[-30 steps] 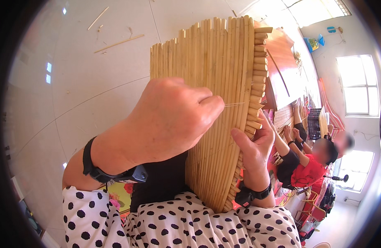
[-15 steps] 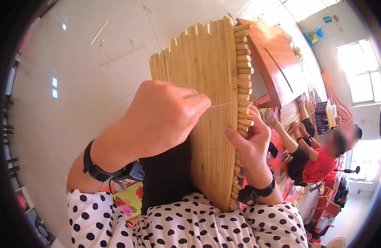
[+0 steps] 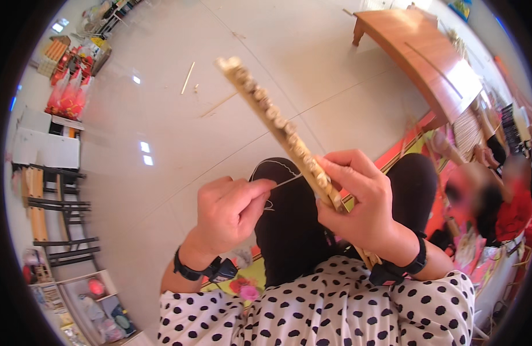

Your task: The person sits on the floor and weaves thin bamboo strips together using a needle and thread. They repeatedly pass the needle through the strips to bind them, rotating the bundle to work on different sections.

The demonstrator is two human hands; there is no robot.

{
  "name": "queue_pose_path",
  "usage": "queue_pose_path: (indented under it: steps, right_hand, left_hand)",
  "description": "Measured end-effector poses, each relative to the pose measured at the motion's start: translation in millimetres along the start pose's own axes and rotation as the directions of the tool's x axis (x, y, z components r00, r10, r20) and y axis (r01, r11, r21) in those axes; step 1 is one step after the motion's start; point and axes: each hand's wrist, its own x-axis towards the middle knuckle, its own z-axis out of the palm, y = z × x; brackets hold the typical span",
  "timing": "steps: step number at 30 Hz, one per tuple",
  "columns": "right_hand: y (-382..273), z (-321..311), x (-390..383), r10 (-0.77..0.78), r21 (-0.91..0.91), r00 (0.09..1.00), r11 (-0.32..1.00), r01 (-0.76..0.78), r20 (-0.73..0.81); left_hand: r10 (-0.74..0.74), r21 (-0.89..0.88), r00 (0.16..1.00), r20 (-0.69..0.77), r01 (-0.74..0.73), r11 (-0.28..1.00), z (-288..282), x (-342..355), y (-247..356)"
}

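A panel of pale straw-coloured sticks [image 3: 274, 113] stands tilted in front of me, seen nearly edge-on with its row of round cut ends facing up. My right hand [image 3: 361, 199] grips its near end between thumb and fingers. To the left, my left hand [image 3: 234, 209] is closed in a pinch on a thin white thread [image 3: 288, 180], which runs taut to the panel's edge. More of the thread loops loosely over my black-clad knee. Whether a needle is between the left fingertips cannot be made out.
A low wooden table [image 3: 418, 55] with a thin stick on it stands at the far right. Nearby a person in red [image 3: 515, 202] sits among sticks. Black racks [image 3: 64, 205] and boxes line the left side. Loose stick pieces [image 3: 188, 78] lie on the tiled floor; a flowered mat [image 3: 251, 277] is under me.
The panel has turned from showing its broad face to nearly edge-on. My left hand has moved from over its face to beside it, still pinching the thread. The whole view has shifted.
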Motion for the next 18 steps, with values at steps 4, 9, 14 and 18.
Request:
queue_pose_path:
  steps: [4, 9, 14, 18]
  right_hand:
    - [-18.1, 12.7, -14.9, 0.014, 0.097, 0.998, 0.995, -0.019, 0.055]
    - [-23.6, 19.9, -28.7, 0.017, 0.223, 0.992, 0.974, -0.044, 0.124]
    - [-23.5, 21.2, -26.5, 0.033, 0.276, 0.988, 0.958, -0.075, 0.153]
    - [-22.6, 22.3, -27.2, 0.034, 0.266, 0.991, 0.961, -0.069, 0.132]
  left_hand:
    - [-0.095, -0.01, 0.995, 0.014, 0.095, 0.995, -6.7, -31.4, 2.9]
    - [-0.099, 0.019, 0.995, 0.013, 0.099, 0.995, -13.5, -61.6, 15.5]
    - [-0.116, 0.002, 0.993, -0.023, 0.116, 0.993, -14.2, -66.4, 28.2]
    - [-0.131, 0.038, 0.991, -0.023, 0.132, 0.991, -12.6, -67.2, 28.6]
